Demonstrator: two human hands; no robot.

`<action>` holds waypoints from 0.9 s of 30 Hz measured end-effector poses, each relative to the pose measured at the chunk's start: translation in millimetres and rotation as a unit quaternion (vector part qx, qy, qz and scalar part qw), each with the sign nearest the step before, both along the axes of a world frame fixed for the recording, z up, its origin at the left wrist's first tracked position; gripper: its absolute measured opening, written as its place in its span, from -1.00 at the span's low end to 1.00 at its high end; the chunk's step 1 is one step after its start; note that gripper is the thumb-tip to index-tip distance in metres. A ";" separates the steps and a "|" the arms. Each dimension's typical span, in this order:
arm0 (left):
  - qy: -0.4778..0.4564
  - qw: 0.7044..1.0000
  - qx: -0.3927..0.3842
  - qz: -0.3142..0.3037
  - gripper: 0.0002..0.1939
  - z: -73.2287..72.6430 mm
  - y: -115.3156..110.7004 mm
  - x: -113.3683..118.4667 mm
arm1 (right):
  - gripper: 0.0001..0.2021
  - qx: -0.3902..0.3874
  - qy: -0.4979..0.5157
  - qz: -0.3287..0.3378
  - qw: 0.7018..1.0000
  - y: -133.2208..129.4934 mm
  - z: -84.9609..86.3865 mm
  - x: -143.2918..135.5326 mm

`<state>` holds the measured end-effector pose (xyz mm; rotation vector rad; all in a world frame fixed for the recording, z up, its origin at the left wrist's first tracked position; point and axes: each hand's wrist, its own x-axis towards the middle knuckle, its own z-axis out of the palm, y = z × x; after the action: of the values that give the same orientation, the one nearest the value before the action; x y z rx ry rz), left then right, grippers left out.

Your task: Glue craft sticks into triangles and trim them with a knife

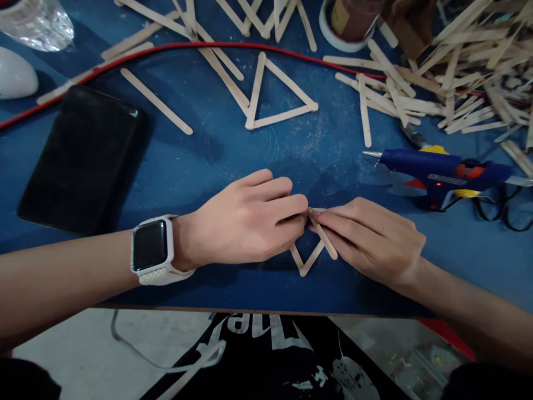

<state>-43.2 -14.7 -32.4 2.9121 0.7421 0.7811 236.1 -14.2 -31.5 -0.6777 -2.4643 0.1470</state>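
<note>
Near the table's front edge, my left hand (pixel 254 219) and my right hand (pixel 366 239) meet over a small frame of popsicle sticks (pixel 303 271), whose V-shaped corner points toward me. Both hands have their fingers closed on it. A loose-ended popsicle stick (pixel 327 240) slants down from between the fingertips. My fingers hide the frame's upper part. Farther off, a finished-looking triangle of popsicle sticks (pixel 283 118) lies flat. To the right of my right hand lies a blue hot glue gun (pixel 441 171), its nozzle pointing left and a small red light lit.
A black rectangular device (pixel 81 161) lies at left. A red cable (pixel 233 44) crosses the blue table (pixel 175 161). Piled popsicle sticks (pixel 466 72) fill the upper right. One single stick (pixel 156 101) lies left of the triangle. A round container (pixel 345 39) stands at the back.
</note>
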 end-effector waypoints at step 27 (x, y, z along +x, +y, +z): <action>-0.021 1.000 0.005 0.014 -0.75 -2.2 0.7 0.7 | -0.73 0.002 0.016 0.012 1.000 0.8 -3.3 0.9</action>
<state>-42.5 -14.0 -34.6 2.8914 0.7798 0.8476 237.0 -13.4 -34.8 -0.6393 -2.4424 0.1623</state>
